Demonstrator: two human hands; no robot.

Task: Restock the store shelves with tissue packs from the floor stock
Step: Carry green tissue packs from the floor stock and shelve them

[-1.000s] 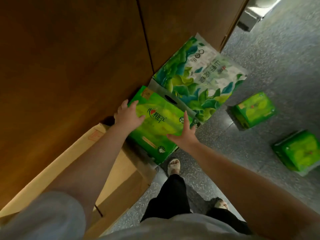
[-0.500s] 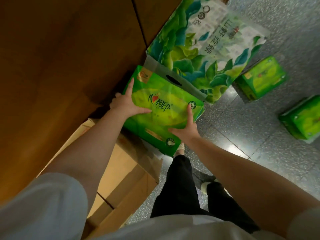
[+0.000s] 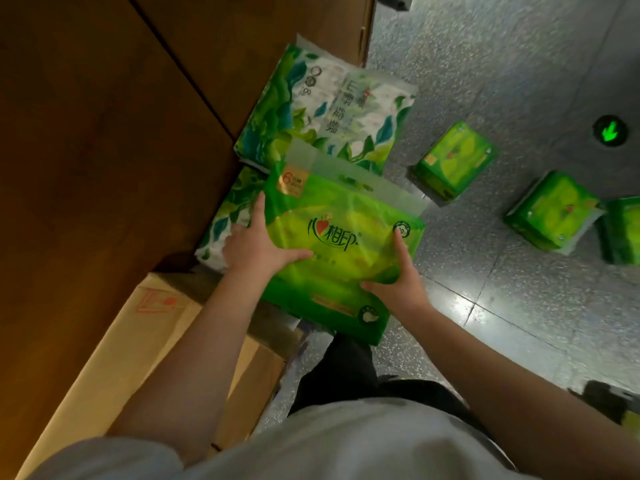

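Gripping one green tissue pack at centre, left hand and right hand clamped on its sides, fingers spread. Still lying on floor at three o'clock: three smaller packs. No shelf visible; restocking looks barely begun.

A brown cardboard box lies at the lower left, a red printed mark on its top face near the far corner, one flap hanging open on its right side. It sits against a dark wooden panel that fills the left of the view, with a thin seam running diagonally across it. The speckled grey floor has thin tile joints and a bright glare patch. A round green arrow light glows in the floor at the far right.
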